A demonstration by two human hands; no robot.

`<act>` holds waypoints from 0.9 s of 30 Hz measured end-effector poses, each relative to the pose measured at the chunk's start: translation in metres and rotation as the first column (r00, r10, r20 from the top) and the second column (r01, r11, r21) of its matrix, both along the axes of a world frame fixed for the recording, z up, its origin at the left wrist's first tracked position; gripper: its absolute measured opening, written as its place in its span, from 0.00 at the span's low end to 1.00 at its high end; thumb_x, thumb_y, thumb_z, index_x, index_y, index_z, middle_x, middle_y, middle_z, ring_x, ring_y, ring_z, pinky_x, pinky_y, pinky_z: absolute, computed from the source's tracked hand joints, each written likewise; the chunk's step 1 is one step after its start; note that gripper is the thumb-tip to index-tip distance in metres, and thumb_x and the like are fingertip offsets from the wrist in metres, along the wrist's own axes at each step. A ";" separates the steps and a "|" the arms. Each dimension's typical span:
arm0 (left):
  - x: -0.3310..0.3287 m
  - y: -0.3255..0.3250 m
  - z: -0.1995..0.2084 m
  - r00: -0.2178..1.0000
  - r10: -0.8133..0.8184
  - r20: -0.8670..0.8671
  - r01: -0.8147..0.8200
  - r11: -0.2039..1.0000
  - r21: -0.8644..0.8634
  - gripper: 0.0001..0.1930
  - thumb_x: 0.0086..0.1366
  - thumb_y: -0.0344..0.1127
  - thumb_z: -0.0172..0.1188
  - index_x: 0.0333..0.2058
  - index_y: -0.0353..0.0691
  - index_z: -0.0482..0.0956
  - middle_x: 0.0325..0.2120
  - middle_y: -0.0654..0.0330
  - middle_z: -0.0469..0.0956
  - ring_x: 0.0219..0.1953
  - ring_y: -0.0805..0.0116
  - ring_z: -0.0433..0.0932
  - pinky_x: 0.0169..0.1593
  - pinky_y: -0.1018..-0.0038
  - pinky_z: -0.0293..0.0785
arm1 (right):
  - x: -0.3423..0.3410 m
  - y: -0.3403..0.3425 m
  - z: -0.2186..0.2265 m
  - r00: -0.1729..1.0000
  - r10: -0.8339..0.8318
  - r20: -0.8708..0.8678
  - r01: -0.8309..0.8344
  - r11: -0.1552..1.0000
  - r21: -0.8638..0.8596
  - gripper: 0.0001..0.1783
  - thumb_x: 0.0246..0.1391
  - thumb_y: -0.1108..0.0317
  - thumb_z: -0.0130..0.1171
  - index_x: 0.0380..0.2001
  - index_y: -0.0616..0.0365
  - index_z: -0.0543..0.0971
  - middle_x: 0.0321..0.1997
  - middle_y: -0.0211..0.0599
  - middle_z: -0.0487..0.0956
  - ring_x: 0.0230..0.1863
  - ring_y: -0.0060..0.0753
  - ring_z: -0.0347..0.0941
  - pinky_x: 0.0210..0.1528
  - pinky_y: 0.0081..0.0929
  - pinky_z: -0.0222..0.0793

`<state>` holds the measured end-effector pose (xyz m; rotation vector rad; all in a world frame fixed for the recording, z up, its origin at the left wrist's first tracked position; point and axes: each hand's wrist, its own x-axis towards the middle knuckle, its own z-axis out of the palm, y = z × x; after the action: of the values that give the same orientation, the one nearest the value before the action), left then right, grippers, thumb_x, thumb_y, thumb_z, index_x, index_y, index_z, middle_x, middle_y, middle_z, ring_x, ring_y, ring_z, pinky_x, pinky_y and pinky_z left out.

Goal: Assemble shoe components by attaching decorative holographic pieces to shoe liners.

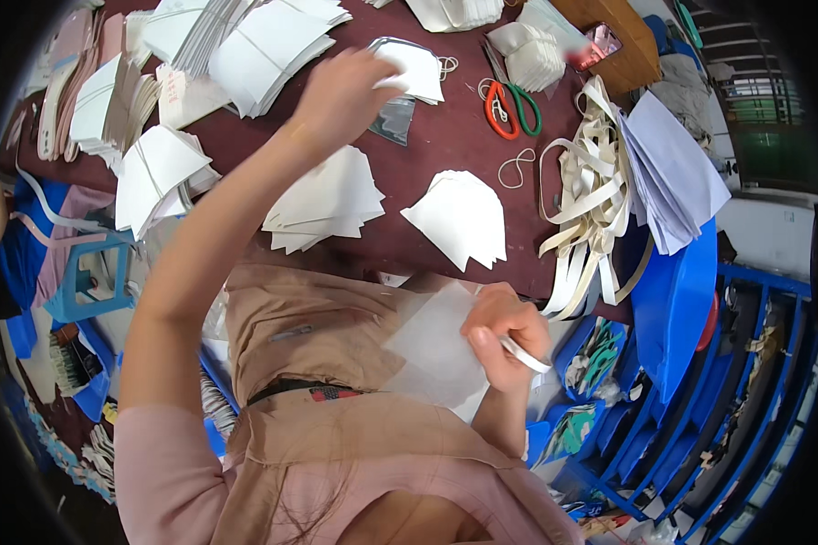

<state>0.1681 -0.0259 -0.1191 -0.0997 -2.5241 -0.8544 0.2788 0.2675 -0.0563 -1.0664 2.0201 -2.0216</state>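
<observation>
My left hand [347, 98] reaches across the dark red table. Its fingers are loosely bent and a little apart, at the near left edge of a small stack of white cut pieces [416, 73]. Whether they pinch a piece does not show clearly. Close to my body, my right hand [509, 334] is closed around a slim white strip-like thing [525, 356], whose end sticks out beside the thumb. A white sheet [441, 341] lies on my lap over the brown apron. Two fanned stacks of white cut pieces, a left one [329, 202] and a right one [459, 220], lie near the table edge.
Tied bundles of white pieces [268, 56] crowd the far left. Scissors [513, 109] with red and green handles lie far right, near a phone [596, 45]. Cream straps [586, 186] hang over the right edge beside folded pale sheets [671, 173]. A blue rack [700, 409] stands right.
</observation>
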 end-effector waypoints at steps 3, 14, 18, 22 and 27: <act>-0.077 -0.002 -0.017 0.994 0.068 0.084 -0.041 0.957 -0.287 0.15 0.55 0.39 0.63 0.43 0.46 0.77 0.41 0.60 0.74 0.48 0.58 0.71 0.47 0.59 0.67 | -0.001 -0.008 0.003 0.994 0.012 -0.108 0.005 0.988 0.153 0.12 0.39 0.81 0.65 0.20 0.58 0.70 0.19 0.35 0.74 0.20 0.34 0.71 0.30 0.30 0.64; -0.074 0.046 -0.030 0.904 0.226 0.362 -0.165 0.968 -0.191 0.20 0.48 0.42 0.70 0.38 0.45 0.74 0.42 0.61 0.74 0.47 0.61 0.70 0.45 0.56 0.63 | -0.003 -0.014 -0.008 0.977 -0.046 -0.207 0.129 0.904 0.407 0.12 0.43 0.80 0.64 0.20 0.59 0.69 0.23 0.35 0.76 0.24 0.31 0.71 0.34 0.27 0.66; -0.054 0.038 -0.039 0.989 -0.019 -0.145 0.000 0.992 -0.126 0.08 0.56 0.31 0.62 0.33 0.41 0.73 0.29 0.59 0.73 0.35 0.61 0.72 0.38 0.66 0.65 | -0.013 -0.023 -0.004 0.926 -0.069 -0.371 0.226 0.887 0.402 0.13 0.43 0.78 0.65 0.19 0.59 0.69 0.33 0.41 0.79 0.29 0.33 0.73 0.37 0.29 0.68; 0.026 0.068 0.020 0.978 -0.171 -0.120 0.204 0.908 0.365 0.08 0.60 0.32 0.57 0.35 0.34 0.74 0.31 0.52 0.74 0.33 0.55 0.75 0.35 0.66 0.70 | -0.014 -0.020 0.006 0.959 -0.247 -0.138 0.282 0.836 0.470 0.09 0.43 0.75 0.66 0.27 0.62 0.76 0.41 0.44 0.78 0.39 0.38 0.75 0.42 0.30 0.70; 0.088 0.103 0.039 0.856 -0.512 0.068 0.262 0.544 0.798 0.08 0.61 0.33 0.56 0.33 0.33 0.75 0.27 0.52 0.75 0.31 0.55 0.76 0.35 0.64 0.70 | -0.035 -0.029 0.006 0.903 -0.323 -0.284 0.409 0.847 0.339 0.16 0.49 0.72 0.63 0.44 0.62 0.78 0.40 0.44 0.77 0.40 0.38 0.75 0.42 0.25 0.70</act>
<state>0.2565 0.0773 -0.0801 -0.2853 -2.1561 -2.2313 0.2437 0.2387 -0.0499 -0.8965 2.7784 -1.5668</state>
